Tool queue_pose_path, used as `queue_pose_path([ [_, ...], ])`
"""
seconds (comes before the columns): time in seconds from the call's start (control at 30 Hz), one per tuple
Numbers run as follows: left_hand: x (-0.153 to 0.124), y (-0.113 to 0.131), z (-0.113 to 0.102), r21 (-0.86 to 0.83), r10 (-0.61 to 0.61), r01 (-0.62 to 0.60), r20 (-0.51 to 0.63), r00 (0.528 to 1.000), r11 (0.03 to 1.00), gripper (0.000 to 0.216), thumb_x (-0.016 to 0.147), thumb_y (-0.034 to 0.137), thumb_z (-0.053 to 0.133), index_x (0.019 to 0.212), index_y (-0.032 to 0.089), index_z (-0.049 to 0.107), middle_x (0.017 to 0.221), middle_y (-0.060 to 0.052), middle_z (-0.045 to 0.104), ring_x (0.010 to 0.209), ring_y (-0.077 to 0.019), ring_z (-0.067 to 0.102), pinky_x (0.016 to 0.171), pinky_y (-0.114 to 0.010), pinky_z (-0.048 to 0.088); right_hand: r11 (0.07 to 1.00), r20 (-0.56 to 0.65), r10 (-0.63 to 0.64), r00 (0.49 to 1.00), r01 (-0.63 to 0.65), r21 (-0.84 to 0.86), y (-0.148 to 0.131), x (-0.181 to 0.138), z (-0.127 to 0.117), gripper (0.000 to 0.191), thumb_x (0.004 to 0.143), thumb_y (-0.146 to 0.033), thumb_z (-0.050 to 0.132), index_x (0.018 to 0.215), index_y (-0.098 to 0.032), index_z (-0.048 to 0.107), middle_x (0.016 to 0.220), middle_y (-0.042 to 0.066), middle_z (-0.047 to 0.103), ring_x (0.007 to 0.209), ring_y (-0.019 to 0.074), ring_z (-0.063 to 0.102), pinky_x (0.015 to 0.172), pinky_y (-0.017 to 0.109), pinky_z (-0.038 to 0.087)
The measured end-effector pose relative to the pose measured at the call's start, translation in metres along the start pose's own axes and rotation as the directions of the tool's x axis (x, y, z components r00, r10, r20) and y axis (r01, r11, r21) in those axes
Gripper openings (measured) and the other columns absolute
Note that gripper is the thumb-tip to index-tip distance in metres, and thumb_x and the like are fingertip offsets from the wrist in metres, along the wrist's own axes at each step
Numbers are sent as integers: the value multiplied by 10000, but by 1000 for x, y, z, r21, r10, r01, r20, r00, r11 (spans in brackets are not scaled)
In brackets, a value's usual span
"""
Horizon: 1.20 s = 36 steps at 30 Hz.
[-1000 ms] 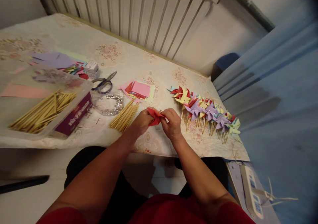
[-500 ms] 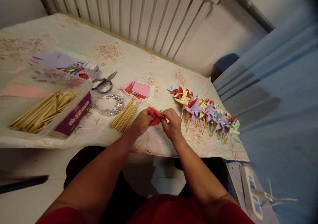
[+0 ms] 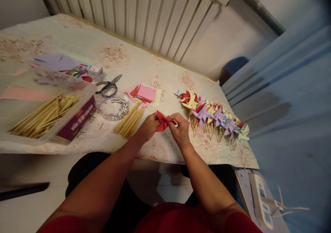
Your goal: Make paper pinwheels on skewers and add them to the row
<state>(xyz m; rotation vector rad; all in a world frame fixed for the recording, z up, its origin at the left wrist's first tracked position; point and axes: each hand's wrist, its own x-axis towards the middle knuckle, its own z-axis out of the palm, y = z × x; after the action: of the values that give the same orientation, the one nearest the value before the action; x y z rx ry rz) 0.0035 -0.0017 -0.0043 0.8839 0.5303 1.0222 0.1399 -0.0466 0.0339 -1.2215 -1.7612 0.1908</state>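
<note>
My left hand [image 3: 148,127] and my right hand [image 3: 180,129] meet over the table's near edge, both pinched on a small folded red paper piece [image 3: 162,120]. A thin stick tip seems to show between my fingers. Just left of my left hand lies a loose bundle of wooden sticks [image 3: 129,120]. A stack of cut coloured paper squares [image 3: 144,93] lies beyond my hands. To the right runs a row of finished paper pinwheels [image 3: 214,117] in red, yellow and purple.
A clear plastic box [image 3: 85,94] holds more sticks at left. Scissors [image 3: 108,85], a round clear dish of pins [image 3: 112,107], a small white box [image 3: 95,68] and paper scraps lie behind. A radiator stands at the back; a power strip [image 3: 260,198] lies low right.
My hands stay in place; the fingers have shifted slightly on the red paper, which has turned a little.
</note>
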Motion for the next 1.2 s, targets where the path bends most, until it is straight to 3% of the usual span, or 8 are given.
queue_pose_path([
  [0.37,-1,-1,2,-127,-28,29,14,1000,991,213,607,218,765,714,154,592,683,24,556,640,-86,493,621,-220,400,993,-75,-98,992,93,-68,-4,-6,8,106,907,-174,550,823,-215,599,770,21,608,742,162,584,670,307,475],
  [0.63,0,-1,-5,-267,-75,89,61,995,960,273,684,311,783,769,138,590,731,4,567,608,-69,502,578,-213,386,982,-45,-181,983,178,-56,-24,-12,6,129,894,-124,521,844,-224,587,783,28,630,760,174,595,688,325,483],
  [1.2,0,6,-8,-271,-202,191,-17,979,944,302,712,304,798,779,149,548,674,32,563,535,-47,514,531,-190,405,997,64,-70,996,71,-6,-27,-22,4,143,895,-154,508,797,-217,591,759,22,630,731,163,603,678,310,487],
])
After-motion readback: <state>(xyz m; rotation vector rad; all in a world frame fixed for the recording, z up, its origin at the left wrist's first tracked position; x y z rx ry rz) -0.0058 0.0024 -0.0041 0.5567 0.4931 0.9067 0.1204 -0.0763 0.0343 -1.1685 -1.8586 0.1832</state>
